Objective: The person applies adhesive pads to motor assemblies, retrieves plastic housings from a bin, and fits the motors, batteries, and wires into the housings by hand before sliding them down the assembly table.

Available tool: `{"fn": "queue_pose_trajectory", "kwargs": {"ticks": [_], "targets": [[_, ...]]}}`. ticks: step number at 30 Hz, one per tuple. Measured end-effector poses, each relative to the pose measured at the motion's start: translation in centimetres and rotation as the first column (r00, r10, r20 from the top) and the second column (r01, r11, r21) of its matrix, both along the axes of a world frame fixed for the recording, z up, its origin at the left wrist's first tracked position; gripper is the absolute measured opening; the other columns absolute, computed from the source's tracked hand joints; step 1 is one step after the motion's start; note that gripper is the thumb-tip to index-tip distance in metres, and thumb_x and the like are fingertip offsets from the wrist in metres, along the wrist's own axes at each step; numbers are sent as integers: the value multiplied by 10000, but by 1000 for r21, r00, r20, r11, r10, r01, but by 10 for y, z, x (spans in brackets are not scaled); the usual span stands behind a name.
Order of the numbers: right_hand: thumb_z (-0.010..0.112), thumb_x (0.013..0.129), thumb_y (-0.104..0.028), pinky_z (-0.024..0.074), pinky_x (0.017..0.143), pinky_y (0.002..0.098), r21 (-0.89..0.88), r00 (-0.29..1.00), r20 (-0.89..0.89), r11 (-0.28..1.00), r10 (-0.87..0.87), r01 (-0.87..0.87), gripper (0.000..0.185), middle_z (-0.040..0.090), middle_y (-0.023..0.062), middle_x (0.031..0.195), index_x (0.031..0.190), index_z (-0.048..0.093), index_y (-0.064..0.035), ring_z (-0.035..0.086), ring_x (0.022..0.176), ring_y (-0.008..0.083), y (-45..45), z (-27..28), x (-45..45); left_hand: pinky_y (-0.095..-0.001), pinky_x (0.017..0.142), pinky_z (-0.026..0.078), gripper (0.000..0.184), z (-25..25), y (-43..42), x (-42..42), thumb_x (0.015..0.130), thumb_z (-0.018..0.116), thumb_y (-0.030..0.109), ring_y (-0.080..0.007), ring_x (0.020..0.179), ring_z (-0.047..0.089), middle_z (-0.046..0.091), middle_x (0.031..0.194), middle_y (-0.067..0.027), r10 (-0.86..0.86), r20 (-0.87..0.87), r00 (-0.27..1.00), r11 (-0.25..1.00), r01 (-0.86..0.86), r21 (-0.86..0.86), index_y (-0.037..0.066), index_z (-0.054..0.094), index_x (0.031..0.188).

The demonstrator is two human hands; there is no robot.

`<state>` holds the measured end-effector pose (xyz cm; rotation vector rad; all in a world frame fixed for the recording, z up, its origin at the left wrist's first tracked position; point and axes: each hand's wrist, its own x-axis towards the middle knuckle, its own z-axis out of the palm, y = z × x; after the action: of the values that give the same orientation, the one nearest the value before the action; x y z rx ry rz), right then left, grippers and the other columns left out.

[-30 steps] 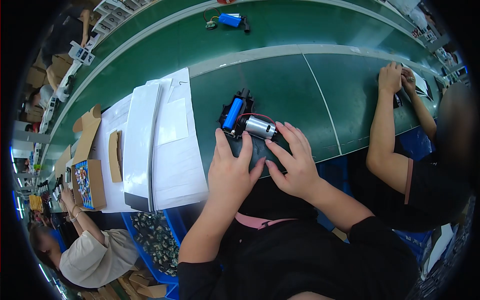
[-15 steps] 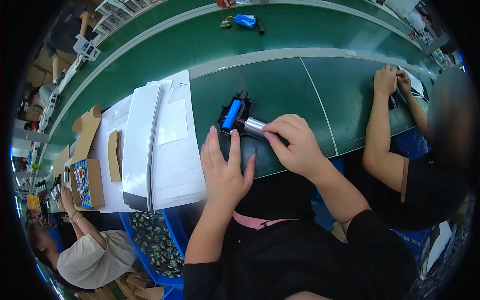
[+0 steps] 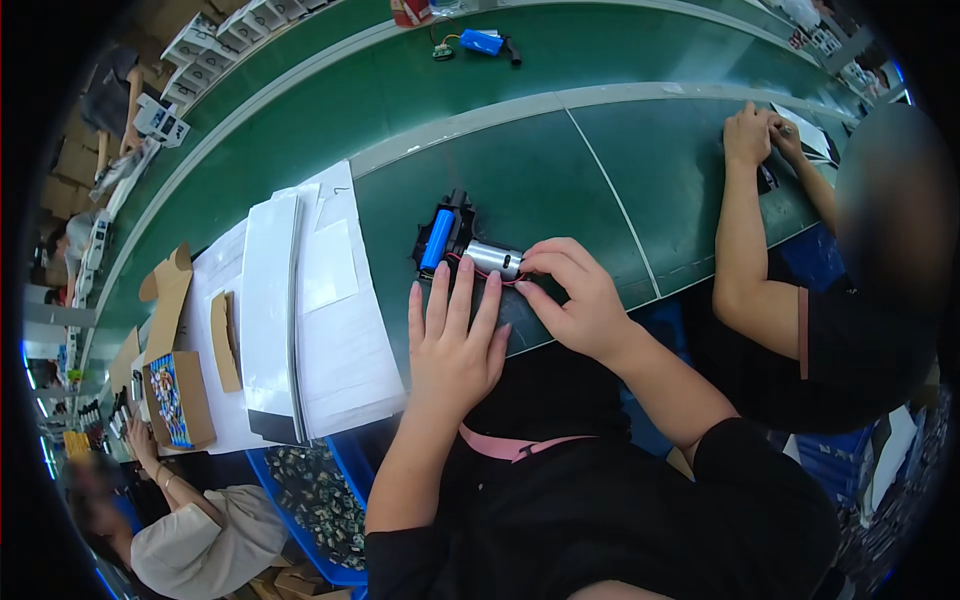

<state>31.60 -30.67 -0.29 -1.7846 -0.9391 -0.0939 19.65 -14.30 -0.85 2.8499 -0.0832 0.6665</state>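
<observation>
A black plastic housing (image 3: 460,213) lies on the green bench with a blue cylindrical battery (image 3: 437,238) set in it. Beside the battery, a silver motor (image 3: 490,258) sticks out to the right, and a thin red wire (image 3: 468,265) runs along its near side. My left hand (image 3: 450,345) lies with fingers spread, its fingertips at the near edge of the housing and by the wire. With thumb and index finger, my right hand (image 3: 585,305) grips the motor's outer end. Whether it also pinches the wire is hard to see.
To the left are white sheets (image 3: 378,345), a stacked white panel (image 3: 270,320), and a carton of blue parts (image 3: 188,400). A blue bin (image 3: 345,465) of small circuit boards sits below. Another blue battery (image 3: 481,42) lies farther back. Co-workers sit on both sides.
The view has shifted, so the housing appears farther left. The motor's slotted end now shows, with the red wire along its near side. My left fingers have spread beneath it.
</observation>
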Motion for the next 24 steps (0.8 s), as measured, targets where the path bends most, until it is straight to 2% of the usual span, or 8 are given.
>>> {"fn": "queue_pose_trajectory", "kwargs": {"ticks": [1,5,12,13,16,19,22,24], "targets": [[758,824,15,545,832,338,3,998,-61,1000,12,-11,201,631,137,1085,1004,670,-3,666,943,265,-1,0,-1,-614,1185,252,620,0,0,-1,850,719,242,-418,1479,348,419,1582,-197,-12,-21,1000,1000,11,-24,132,579,1444],[759,824,5,549,798,334,-14,999,33,1000,-12,12,184,612,127,1088,984,668,-11,673,903,263,-1,-2,3,-618,1184,249,616,-1,2,-2,851,718,256,-439,1476,342,400,1593,-203,-39,-43,998,999,38,-17,164,583,1446],[765,810,-36,552,735,357,-68,992,127,997,-20,29,205,598,138,1086,986,660,-25,675,855,285,-2,-4,7,-613,1197,220,640,-4,-1,-4,857,717,338,-426,1491,318,366,1616,-198,8,-61,998,998,-4,58,161,575,1455],[764,809,-36,552,733,359,-81,992,125,996,-23,33,217,598,141,1086,999,659,-27,675,853,287,-2,-2,8,-612,1199,216,647,-4,-2,-5,856,719,344,-425,1493,316,367,1615,-198,13,-68,998,999,-9,54,156,572,1457],[747,807,-22,555,731,370,-75,999,-42,997,-16,13,257,604,143,1071,1043,647,-25,677,863,299,2,4,7,-608,1202,211,662,-6,-4,-6,857,717,360,-424,1498,310,366,1616,-201,24,-82,996,998,-19,53,142,564,1464],[743,810,-40,556,740,393,-107,998,-22,993,-57,55,306,634,150,1082,1097,643,-6,680,883,317,7,8,3,-605,1204,209,670,-6,-5,-7,862,709,374,-423,1502,304,362,1618,-206,40,-93,995,997,-33,68,133,559,1469],[749,812,-70,554,764,409,-87,947,304,987,-100,133,350,662,162,1111,1136,646,14,685,894,333,11,-2,-2,-606,1204,208,674,-8,-6,-7,868,697,382,-424,1506,296,357,1619,-212,53,-102,993,996,-45,83,133,550,1476],[755,809,-87,550,784,411,-108,951,288,983,-115,151,388,678,168,1126,1166,647,21,689,894,338,10,-3,-6,-606,1204,207,676,-8,-7,-7,872,691,379,-425,1509,289,353,1620,-218,58,-106,993,995,-49,88,133,541,1484]]}}
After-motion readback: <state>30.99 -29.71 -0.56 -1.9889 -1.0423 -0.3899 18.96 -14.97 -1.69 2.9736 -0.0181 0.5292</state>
